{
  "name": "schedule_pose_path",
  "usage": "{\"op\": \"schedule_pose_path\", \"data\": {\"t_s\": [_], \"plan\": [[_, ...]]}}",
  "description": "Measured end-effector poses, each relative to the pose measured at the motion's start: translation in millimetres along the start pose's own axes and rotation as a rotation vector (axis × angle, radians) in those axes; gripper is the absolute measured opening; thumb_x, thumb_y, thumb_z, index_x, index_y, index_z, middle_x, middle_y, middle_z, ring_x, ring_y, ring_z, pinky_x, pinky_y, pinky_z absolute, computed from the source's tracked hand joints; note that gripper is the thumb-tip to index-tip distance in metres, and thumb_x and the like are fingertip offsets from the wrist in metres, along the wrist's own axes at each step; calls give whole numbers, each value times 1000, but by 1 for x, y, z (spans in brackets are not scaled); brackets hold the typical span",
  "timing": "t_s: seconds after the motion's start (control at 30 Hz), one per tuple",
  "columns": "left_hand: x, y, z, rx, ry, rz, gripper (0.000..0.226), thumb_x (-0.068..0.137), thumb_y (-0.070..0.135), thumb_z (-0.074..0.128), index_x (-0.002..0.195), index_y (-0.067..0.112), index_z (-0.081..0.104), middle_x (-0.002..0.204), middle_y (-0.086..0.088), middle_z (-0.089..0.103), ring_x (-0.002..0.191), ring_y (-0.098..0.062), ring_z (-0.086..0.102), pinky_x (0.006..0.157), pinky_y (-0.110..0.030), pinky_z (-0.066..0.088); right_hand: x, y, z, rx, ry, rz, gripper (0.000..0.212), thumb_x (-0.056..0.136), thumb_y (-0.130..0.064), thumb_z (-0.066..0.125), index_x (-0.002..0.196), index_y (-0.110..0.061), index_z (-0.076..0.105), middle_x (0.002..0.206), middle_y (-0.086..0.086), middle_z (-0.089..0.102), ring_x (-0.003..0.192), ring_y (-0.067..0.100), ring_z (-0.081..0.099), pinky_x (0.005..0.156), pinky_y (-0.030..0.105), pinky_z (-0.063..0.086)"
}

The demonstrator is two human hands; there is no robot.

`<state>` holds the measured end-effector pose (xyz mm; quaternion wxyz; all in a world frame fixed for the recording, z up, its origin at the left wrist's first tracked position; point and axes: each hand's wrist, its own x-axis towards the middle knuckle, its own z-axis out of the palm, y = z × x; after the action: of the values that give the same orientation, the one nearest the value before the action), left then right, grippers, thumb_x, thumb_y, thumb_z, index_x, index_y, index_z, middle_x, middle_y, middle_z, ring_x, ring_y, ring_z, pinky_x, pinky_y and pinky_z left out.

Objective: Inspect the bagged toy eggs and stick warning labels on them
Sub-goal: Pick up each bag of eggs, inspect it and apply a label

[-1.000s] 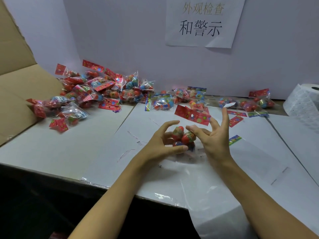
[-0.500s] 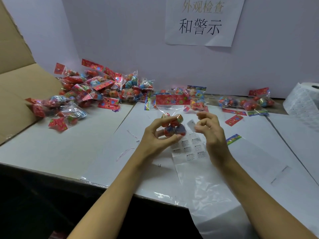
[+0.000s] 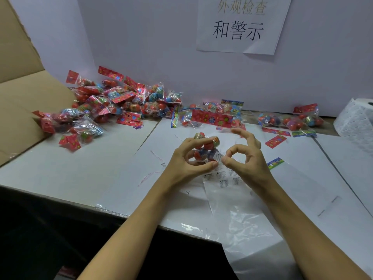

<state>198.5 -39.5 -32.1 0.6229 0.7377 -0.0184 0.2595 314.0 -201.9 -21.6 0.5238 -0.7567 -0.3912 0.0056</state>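
Left hand (image 3: pixel 187 158) grips bagged eggs (image 3: pixel 205 147) — right hand (image 3: pixel 245 156) pinches label (image 3: pixel 218 157).

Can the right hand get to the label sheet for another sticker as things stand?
Probably yes. The label sheet lies flat just below the right hand, nothing over its remaining labels. But that hand first has to let go of the warning label it pinches against the bag of eggs.

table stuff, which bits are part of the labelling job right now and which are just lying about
In use:
- bag of eggs, held in the left hand
- warning label, pinched by the right hand
- label sheet

Lying about:
- pile of bags
- label roll
- wall sign
- cardboard box
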Motion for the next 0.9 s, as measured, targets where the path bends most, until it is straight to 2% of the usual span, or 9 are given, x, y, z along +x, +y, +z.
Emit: {"op": "schedule_pose_path", "data": {"t_s": [0.07, 0.23, 0.33, 0.47, 0.63, 0.77, 0.9], "plan": [[0, 0, 0, 11, -3, -2, 57, 83, 9, 85, 130, 36, 66, 133, -2, 57, 121, -9, 64, 91, -22, 56, 0, -1, 1, -25, 6, 17, 11, 70, -37, 71, 69, -26, 68, 139, -32, 33, 139, -1, 21, 109, 39, 21], [0, -1, 1, 20, -23, 1, 55, 84, 7, 83, 132, 27, 65, 131, -7, 55, 121, -17, 66, 95, -32, 59, 0, -3, 0, -12, -33, 44, 7, 67, -36, 72, 66, -30, 68, 144, -26, 31, 135, -9, 16, 110, 35, 14], [0, -1, 3, 11, -39, 15, 52, 86, 6, 81, 133, 23, 65, 130, -9, 55, 118, -16, 68, 95, -30, 58, -1, -5, 0, -19, -47, 77, 8, 68, -36, 73, 68, -30, 68, 148, -21, 30, 141, -5, 12, 112, 39, 14], [0, -3, 3, 29, -34, 14, 47, 90, 8, 78, 133, 22, 66, 130, -8, 56, 118, -15, 68, 92, -24, 57, -1, -7, -1, -40, -53, 103, 24, 79, -15, 83, 68, -29, 68, 160, -8, 28, 149, 5, 10, 120, 49, 12], [1, -3, 2, 40, -31, 16, 44, 91, 7, 76, 130, 25, 67, 129, -7, 57, 118, -13, 66, 88, -21, 57, -1, -10, 0, -54, -47, 116, 23, 80, -12, 80, 68, -26, 67, 161, -4, 29, 151, 10, 10, 121, 50, 13], [2, -3, 2, 47, -20, 23, 43, 90, 2, 75, 128, 21, 67, 129, -8, 57, 117, -10, 66, 89, -20, 56, -1, -9, 1, -61, -34, 116, 22, 80, -14, 81, 67, -26, 67, 159, -5, 33, 150, 10, 13, 119, 48, 14], [3, -3, 1, 11, 14, 14, 46, 89, 1, 76, 133, 11, 67, 131, -13, 59, 119, -16, 66, 94, -24, 56, 0, -6, 1, -18, -5, 92, 21, 80, -21, 83, 68, -28, 68, 145, -19, 39, 145, 6, 19, 110, 38, 16]]}}
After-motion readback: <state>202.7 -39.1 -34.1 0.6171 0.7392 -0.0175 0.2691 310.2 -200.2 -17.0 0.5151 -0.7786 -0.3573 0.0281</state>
